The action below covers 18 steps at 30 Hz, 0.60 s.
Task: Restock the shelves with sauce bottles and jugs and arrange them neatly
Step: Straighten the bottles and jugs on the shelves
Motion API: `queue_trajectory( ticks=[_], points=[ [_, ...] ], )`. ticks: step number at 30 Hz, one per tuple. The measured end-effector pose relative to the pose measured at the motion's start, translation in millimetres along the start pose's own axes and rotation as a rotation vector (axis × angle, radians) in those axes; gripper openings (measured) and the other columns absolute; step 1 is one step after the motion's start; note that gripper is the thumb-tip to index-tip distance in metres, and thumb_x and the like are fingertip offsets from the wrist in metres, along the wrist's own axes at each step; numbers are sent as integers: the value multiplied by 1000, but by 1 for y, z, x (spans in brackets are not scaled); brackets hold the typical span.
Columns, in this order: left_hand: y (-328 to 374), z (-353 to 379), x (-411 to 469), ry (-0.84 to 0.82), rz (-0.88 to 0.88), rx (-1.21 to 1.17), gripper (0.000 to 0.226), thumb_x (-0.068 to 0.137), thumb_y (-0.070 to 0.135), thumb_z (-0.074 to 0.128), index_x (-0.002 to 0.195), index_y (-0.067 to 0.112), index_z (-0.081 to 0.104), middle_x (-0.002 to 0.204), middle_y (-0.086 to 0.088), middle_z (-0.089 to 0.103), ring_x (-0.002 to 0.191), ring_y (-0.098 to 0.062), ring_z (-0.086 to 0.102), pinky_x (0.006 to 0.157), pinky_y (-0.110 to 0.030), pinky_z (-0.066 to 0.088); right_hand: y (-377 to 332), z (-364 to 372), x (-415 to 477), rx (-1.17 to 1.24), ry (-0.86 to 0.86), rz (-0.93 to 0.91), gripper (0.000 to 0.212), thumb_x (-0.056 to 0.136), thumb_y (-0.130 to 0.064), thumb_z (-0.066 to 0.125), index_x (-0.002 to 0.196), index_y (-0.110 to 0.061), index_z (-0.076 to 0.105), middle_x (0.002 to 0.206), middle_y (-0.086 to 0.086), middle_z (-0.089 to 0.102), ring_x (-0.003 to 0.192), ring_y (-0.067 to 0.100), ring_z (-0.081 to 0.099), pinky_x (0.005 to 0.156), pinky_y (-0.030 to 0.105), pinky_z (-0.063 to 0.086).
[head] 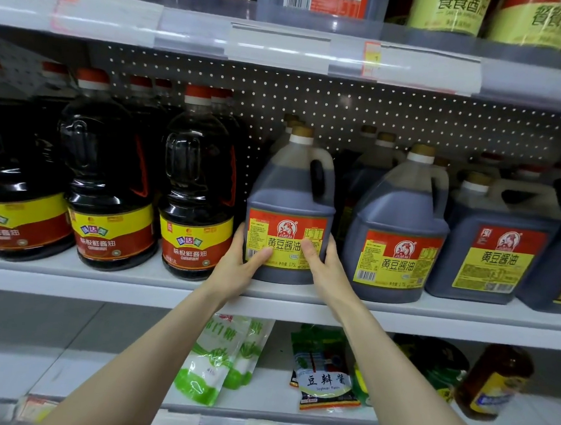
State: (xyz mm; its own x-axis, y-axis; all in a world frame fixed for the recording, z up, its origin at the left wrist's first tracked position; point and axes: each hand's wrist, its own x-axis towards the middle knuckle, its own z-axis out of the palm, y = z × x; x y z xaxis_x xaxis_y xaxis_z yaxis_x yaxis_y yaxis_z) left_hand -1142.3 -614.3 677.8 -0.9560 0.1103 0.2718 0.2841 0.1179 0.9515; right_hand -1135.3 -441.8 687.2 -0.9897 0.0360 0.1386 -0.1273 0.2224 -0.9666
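A grey soy sauce jug (290,199) with a red and yellow label and a tan cap stands at the front of the middle shelf (101,282). My left hand (239,262) grips its lower left side, thumb across the label. My right hand (322,265) grips its lower right side, thumb on the label. More jugs of the same kind stand behind it. Two alike jugs (401,227) (492,247) stand to its right. Round dark soy sauce bottles (197,190) with red caps fill the shelf to its left.
The shelf above (284,43) carries price tag strips, a jug with a red label and green-labelled bottles (452,12). The lower shelf holds white and green sugar bags (216,357), a soybean paste pouch (324,378) and a brown bottle (493,383). A pegboard back wall shows behind the jugs.
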Motion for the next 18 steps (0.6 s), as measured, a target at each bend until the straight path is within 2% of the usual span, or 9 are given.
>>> queue_trajectory(
  ticks=[5,10,14,18],
  points=[
    [1,0,-1,1,4,15,58,93,27,59,144,30,30,127,10,59,115,-2,56,96,-24,46,1,1,0,-20,11,14,108,57,-96,43,149,-43,19,148,-13,42,142,20,31,117,51,26],
    [3,0,-1,-8,9,13,55,94,24,58,142,29,31,124,12,59,110,4,56,87,-13,48,1,1,1,-36,15,16,114,52,-98,41,148,-42,22,147,-12,43,141,20,32,116,51,26],
    [3,0,-1,-8,5,5,55,94,24,58,142,29,32,123,13,59,110,4,57,85,-12,48,2,2,1,-30,11,17,112,52,-99,42,148,-43,23,147,-13,43,141,19,32,116,51,26],
    [1,-1,-1,6,8,5,56,93,26,59,143,28,34,126,10,59,114,0,56,90,-17,47,0,1,0,-25,-1,10,101,62,-91,44,147,-41,25,146,-12,45,139,18,35,116,50,28]
  ],
)
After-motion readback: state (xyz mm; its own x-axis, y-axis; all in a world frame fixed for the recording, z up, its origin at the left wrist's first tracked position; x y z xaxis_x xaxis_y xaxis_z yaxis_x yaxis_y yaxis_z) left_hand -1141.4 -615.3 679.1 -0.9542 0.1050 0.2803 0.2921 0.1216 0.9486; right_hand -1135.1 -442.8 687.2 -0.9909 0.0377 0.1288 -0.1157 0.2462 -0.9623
